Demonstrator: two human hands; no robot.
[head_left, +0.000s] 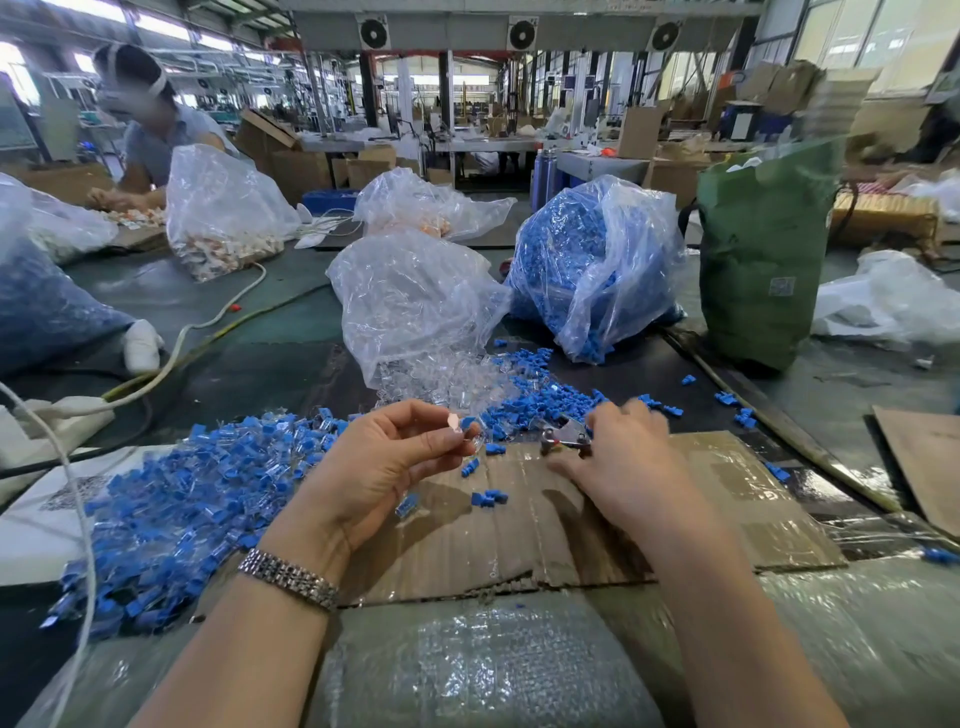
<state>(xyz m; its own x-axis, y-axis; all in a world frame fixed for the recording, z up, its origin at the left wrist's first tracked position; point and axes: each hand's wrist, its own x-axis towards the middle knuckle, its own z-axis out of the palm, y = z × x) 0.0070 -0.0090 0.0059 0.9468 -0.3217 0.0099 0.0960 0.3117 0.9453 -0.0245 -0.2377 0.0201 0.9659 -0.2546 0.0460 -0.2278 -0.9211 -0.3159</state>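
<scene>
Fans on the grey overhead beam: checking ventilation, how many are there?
3 fans: left, centre, right, along the beam; more may hide beyond its ends.

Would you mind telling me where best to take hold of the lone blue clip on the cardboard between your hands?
Pinch the blue clip across its shorter width, coming straight down from above: it lies flat on the cardboard with bare space around it. The left hand is busy pinching a clear piece.
</scene>
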